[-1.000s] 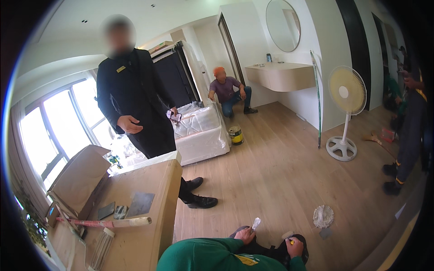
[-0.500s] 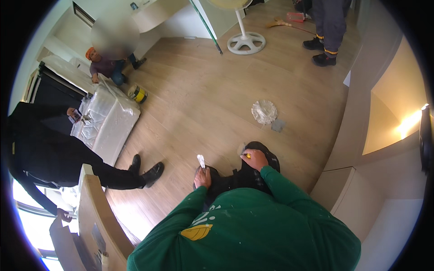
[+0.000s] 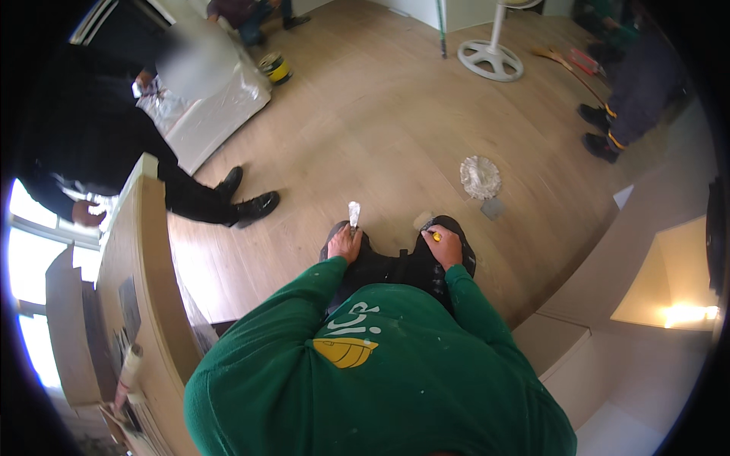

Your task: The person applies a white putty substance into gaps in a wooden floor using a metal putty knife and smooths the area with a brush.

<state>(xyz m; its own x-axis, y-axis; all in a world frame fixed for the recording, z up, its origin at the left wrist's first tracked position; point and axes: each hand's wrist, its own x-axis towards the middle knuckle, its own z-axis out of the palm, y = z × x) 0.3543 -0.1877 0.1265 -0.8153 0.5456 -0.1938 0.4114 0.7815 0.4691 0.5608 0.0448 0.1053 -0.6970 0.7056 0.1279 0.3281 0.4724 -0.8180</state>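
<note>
My left hand point(image 3: 346, 245) rests at my left knee, its fingers closed round a putty knife point(image 3: 354, 213) whose blade points forward and is coated white. By my right knee, my right hand point(image 3: 446, 248) is closed on a tool with a yellow handle end point(image 3: 436, 236). A beige, flat piece point(image 3: 423, 220) shows just beyond that hand; whether it belongs to the same tool I cannot tell. On the floor ahead lies a round, crumpled whitish thing point(image 3: 480, 178), with a small grey square point(image 3: 493, 208) touching its near edge.
Left, a person in black point(image 3: 91, 129) stands beside a wooden panel point(image 3: 144, 251) and a plastic-wrapped piece of furniture point(image 3: 220, 106). A yellow-and-black bucket point(image 3: 275, 68) is beyond. Ahead right are a fan base point(image 3: 490, 61), a broom point(image 3: 570, 68) and another person's legs point(image 3: 639, 99). A cabinet point(image 3: 559, 342) flanks my right.
My view has tilted and shifted, so floor things appear further right and my hands higher. Both hands keep hold of their tools near my knees. The person in black has lowered an arm slightly.
</note>
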